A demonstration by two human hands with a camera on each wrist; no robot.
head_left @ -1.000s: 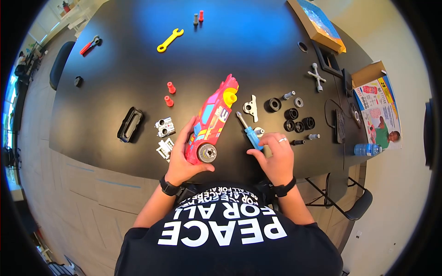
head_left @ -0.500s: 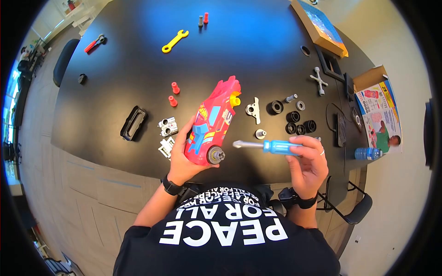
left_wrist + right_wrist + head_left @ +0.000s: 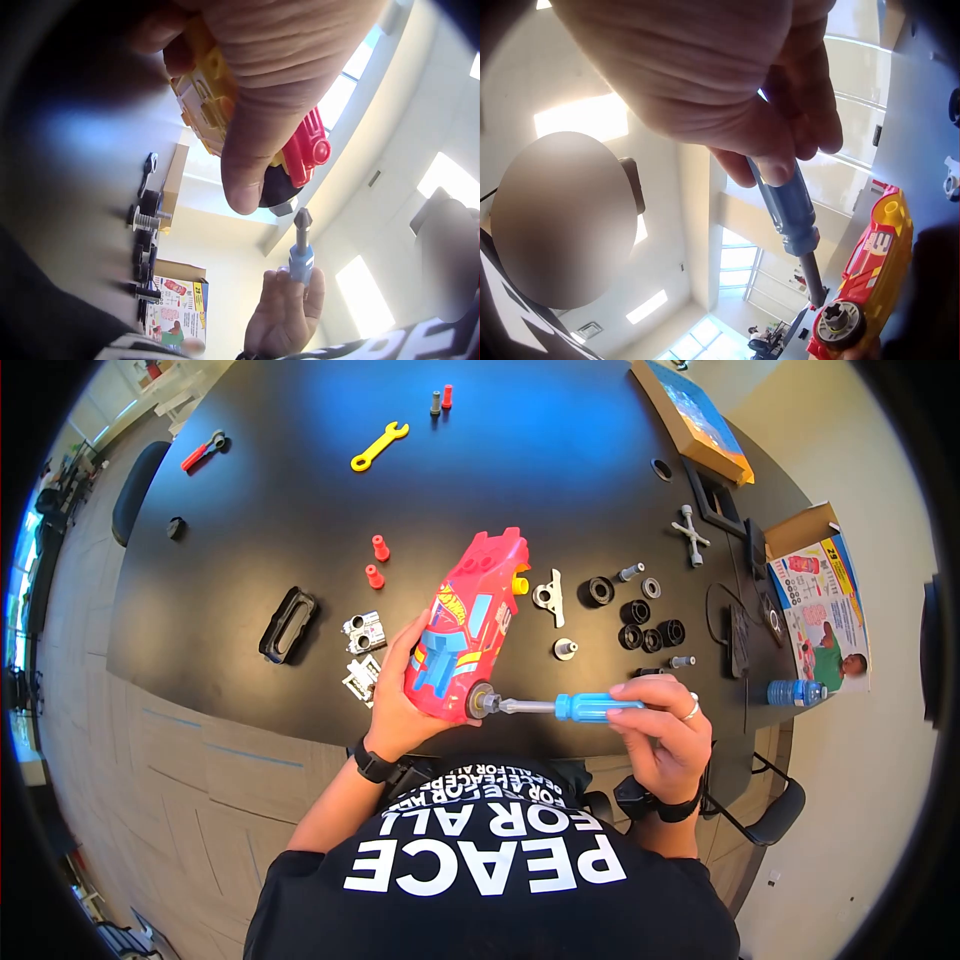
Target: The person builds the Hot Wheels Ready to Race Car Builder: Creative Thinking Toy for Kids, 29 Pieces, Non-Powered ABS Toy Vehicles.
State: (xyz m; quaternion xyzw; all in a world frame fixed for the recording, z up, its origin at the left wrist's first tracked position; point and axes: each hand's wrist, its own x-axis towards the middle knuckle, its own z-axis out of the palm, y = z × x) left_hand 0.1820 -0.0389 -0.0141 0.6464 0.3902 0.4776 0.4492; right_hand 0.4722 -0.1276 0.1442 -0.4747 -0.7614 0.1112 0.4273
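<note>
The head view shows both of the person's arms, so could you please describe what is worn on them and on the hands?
Short black sleeves belong to a shirt with white lettering, "PEACE FOR ALL". The left hand and right hand are gloveless, each with a black strap at the wrist. The right hand also wears a light, shiny ring.

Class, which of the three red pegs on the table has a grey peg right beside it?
The red peg highest in the head view, alongside a grey peg; the other two red pegs have no grey peg alongside.
</note>
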